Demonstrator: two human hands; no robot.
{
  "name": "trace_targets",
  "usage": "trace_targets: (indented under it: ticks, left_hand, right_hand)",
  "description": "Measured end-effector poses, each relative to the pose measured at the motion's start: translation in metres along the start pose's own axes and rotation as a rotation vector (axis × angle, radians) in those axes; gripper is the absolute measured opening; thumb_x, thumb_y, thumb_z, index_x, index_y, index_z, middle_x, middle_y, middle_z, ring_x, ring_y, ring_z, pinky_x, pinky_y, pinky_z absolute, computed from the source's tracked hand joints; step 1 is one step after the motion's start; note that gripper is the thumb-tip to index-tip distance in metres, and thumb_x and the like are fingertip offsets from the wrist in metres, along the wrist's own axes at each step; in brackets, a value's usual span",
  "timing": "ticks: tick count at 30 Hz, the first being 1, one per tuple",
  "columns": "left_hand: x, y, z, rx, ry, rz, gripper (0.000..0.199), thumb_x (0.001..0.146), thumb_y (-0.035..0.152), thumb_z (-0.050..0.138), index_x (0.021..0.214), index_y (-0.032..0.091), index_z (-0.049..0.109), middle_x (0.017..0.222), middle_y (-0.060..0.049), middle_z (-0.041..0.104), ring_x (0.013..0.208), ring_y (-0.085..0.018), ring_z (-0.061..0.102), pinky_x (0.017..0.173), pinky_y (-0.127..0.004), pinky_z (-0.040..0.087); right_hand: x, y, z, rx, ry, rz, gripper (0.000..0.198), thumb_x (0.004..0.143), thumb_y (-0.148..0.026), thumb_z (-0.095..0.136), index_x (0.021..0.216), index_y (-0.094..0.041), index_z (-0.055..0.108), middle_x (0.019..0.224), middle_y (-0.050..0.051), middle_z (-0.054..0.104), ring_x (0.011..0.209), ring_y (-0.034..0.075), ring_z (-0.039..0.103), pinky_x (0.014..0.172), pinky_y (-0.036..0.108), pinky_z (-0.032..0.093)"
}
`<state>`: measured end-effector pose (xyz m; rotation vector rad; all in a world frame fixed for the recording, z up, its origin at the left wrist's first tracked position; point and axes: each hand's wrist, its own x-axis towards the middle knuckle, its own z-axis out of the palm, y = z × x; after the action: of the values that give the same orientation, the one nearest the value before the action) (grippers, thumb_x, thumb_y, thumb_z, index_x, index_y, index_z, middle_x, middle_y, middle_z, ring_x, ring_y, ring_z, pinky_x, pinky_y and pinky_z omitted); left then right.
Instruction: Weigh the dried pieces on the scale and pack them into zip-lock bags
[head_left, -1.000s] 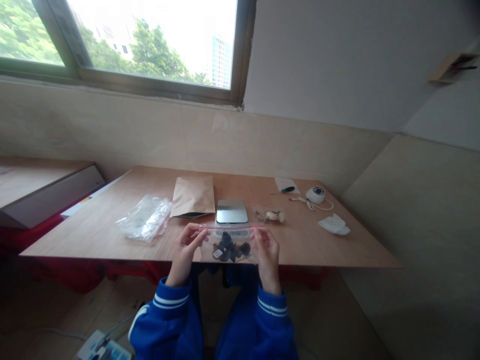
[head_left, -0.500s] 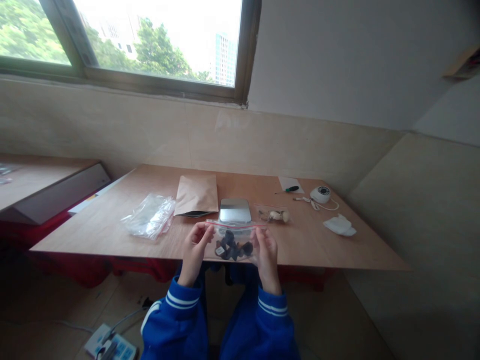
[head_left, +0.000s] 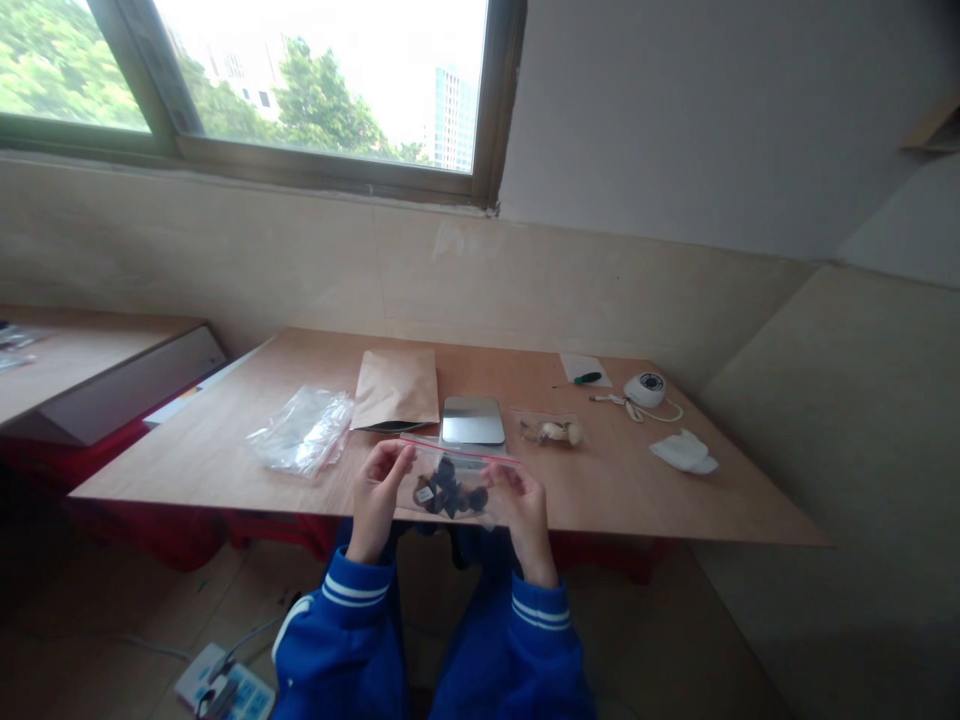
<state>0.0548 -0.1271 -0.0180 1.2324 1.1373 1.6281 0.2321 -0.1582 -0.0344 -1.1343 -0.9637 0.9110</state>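
Evidently, a clear plastic zip bag with a red strip along its top (head_left: pixel 466 470) hangs between the person's left hand (head_left: pixel 379 492) and right hand (head_left: pixel 526 502), at the near edge of the brown wooden bench (head_left: pixel 622 495). Each hand's fingers pinch one upper corner. Dark, curved pieces (head_left: pixel 448 492) sit low inside, and a flat, square, silver-topped device (head_left: pixel 472 421) lies just beyond. Whether the strip is sealed cannot be told. Were it open, a slipping pinch or a tilt could spill the pieces; their weight, bunched low, could sag the thin film. Dropped there, the bag might slide off the bench's edge, while uneven pulling could crease the strip.
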Motion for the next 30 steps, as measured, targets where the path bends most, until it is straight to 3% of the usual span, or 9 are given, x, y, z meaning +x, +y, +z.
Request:
trace_targets:
  ticks: [9, 14, 19, 24, 30]
  left_hand:
    - [-0.003, -0.002, 0.002, 0.000, -0.035, 0.044, 0.020, 0.081, 0.038, 0.064, 0.083, 0.019, 0.059, 0.067, 0.003, 0.054, 0.064, -0.011, 0.051, 0.063, -0.021, 0.043]
    - [-0.008, 0.003, 0.001, 0.055, 0.047, 0.075, 0.021, 0.080, 0.038, 0.066, 0.083, 0.018, 0.060, 0.067, 0.003, 0.056, 0.062, -0.011, 0.052, 0.061, -0.022, 0.043]
    - [-0.011, 0.007, -0.004, 0.087, 0.150, 0.102, 0.021, 0.077, 0.037, 0.068, 0.078, 0.017, 0.060, 0.066, 0.003, 0.057, 0.061, -0.011, 0.052, 0.060, -0.022, 0.043]
    - [-0.008, -0.003, -0.004, -0.088, 0.052, 0.014, 0.019, 0.081, 0.036, 0.065, 0.081, 0.018, 0.058, 0.069, 0.003, 0.052, 0.065, -0.010, 0.049, 0.065, -0.021, 0.041]
    - [-0.010, -0.009, -0.003, -0.352, -0.006, -0.056, 0.020, 0.079, 0.036, 0.066, 0.083, 0.018, 0.059, 0.068, 0.003, 0.050, 0.065, -0.010, 0.048, 0.063, -0.019, 0.041]
  right_hand:
    - [0.003, 0.000, 0.003, 0.018, 0.048, 0.012, 0.030, 0.072, -0.046, 0.072, 0.081, -0.017, 0.071, 0.076, 0.005, 0.073, 0.073, 0.019, 0.066, 0.069, 0.030, 0.053]
    - [0.004, -0.006, 0.008, -0.028, 0.125, -0.058, 0.026, 0.073, -0.042, 0.071, 0.075, -0.016, 0.069, 0.070, 0.004, 0.070, 0.068, 0.018, 0.064, 0.067, 0.029, 0.052]
    - [0.000, -0.008, 0.014, -0.010, 0.080, -0.057, 0.023, 0.075, -0.040, 0.070, 0.074, -0.017, 0.067, 0.070, 0.002, 0.069, 0.070, 0.017, 0.063, 0.068, 0.028, 0.051]
    - [-0.003, 0.003, 0.014, 0.127, 0.005, 0.038, 0.024, 0.075, -0.041, 0.072, 0.082, -0.018, 0.068, 0.077, 0.001, 0.069, 0.073, 0.015, 0.063, 0.072, 0.027, 0.051]
    - [0.001, 0.011, 0.018, 0.183, -0.033, 0.036, 0.028, 0.071, -0.041, 0.075, 0.086, -0.018, 0.069, 0.077, 0.000, 0.069, 0.071, 0.014, 0.064, 0.072, 0.027, 0.051]
